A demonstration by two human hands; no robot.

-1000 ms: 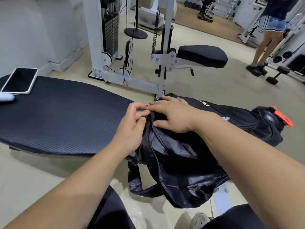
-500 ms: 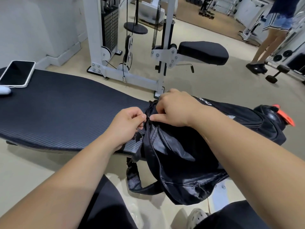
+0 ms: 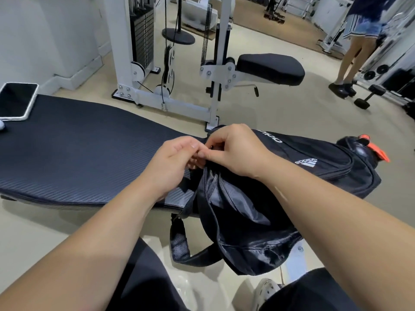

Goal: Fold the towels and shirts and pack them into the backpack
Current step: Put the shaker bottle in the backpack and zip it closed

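A black backpack [image 3: 298,176] with white logos lies on its side across the right end of a dark padded bench [image 3: 78,151], part of it hanging over the near edge. Both my hands meet at its top corner, where the zipper line starts. My left hand [image 3: 173,162] pinches the fabric or zipper end with curled fingers. My right hand [image 3: 235,149] pinches something small at the same spot, thumb against forefinger. A shoulder strap [image 3: 179,241] dangles below the bench. No towels or shirts are visible.
A phone [image 3: 16,101] lies on the bench's far left end beside a small white object [image 3: 1,125]. A white cable machine [image 3: 170,63] with a padded seat stands behind the bench. Another person [image 3: 357,41] stands at the far right near a dumbbell [image 3: 370,96].
My hands have come closer together at the backpack's top corner, and the right hand has curled from resting on the bag into a pinch. The view has shifted slightly.
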